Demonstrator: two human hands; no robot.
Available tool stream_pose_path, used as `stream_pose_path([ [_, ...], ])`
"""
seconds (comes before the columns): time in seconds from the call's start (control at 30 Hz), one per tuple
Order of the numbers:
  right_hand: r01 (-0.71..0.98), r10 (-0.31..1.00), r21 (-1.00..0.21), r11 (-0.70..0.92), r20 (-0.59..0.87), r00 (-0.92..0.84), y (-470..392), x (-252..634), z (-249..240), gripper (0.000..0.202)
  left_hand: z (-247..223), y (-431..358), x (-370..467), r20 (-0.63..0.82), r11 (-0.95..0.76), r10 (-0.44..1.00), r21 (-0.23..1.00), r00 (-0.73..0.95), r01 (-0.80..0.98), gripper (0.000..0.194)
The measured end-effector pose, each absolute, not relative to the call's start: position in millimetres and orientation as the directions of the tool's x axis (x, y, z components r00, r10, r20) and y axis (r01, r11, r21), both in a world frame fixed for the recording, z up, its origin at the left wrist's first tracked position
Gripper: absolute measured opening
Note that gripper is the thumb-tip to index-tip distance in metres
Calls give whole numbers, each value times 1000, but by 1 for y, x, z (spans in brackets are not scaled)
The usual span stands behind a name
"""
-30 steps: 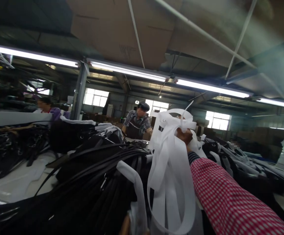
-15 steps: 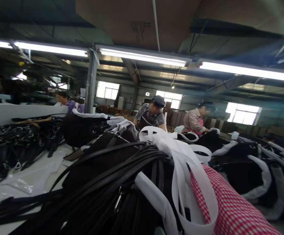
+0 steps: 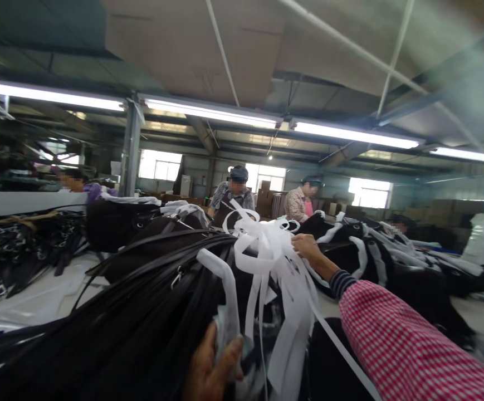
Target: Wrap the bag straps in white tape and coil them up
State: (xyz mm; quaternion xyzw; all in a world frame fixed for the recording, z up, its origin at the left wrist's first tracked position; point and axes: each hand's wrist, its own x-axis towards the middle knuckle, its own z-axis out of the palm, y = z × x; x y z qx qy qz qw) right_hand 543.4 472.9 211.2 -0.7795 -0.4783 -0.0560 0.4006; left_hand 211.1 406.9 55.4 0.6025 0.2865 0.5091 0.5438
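The left hand (image 3: 213, 365) rises from the bottom edge, which cuts it off below the knuckles; fingers and thumb point upward, closed around the lower part of a white-wrapped strap (image 3: 226, 281) and some pale, crumpled wrapping (image 3: 223, 328). What the palm holds is hidden, and the dark patch just right of the thumb is blurred. Black straps (image 3: 154, 278) fan out to the left, a metal clip (image 3: 176, 278) among them.

From the lower right corner the right arm reaches forward and inward in a checked sleeve (image 3: 400, 334), elbow out of frame, with a striped cuff (image 3: 342, 285) at the wrist. The right hand (image 3: 308, 250) is held back upward, its fingers stretched toward the right side of a looped bundle of white strips (image 3: 264, 248). The fingertips seem to touch it, but I cannot tell whether they grip or have let go. The bundle lies over the black pile, tails hanging toward the viewer and partly covering the goods beneath.

Farther off, black bags (image 3: 333, 253) hide two co-workers (image 3: 233, 192) (image 3: 302, 200) from about the waist down.
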Motion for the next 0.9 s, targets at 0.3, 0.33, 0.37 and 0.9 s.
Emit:
stream_pose_path([
  [0.3, 910, 793, -415, -7, 552, 258, 238, 504, 143, 21, 128, 332, 187, 492, -448, 814, 870, 308, -206, 46],
  [0.33, 907, 811, -420, 4, 533, 243, 208, 499, 133, 21, 133, 319, 184, 477, -421, 816, 878, 328, -229, 46],
  [0.37, 903, 828, -430, 17, 512, 228, 180, 493, 123, 20, 134, 307, 180, 458, -396, 812, 888, 362, -234, 45],
  [0.9, 897, 905, -333, 291, 401, -144, 37, 375, 17, 64, 106, 168, 115, 272, -638, 713, 634, 646, 437, 43],
])
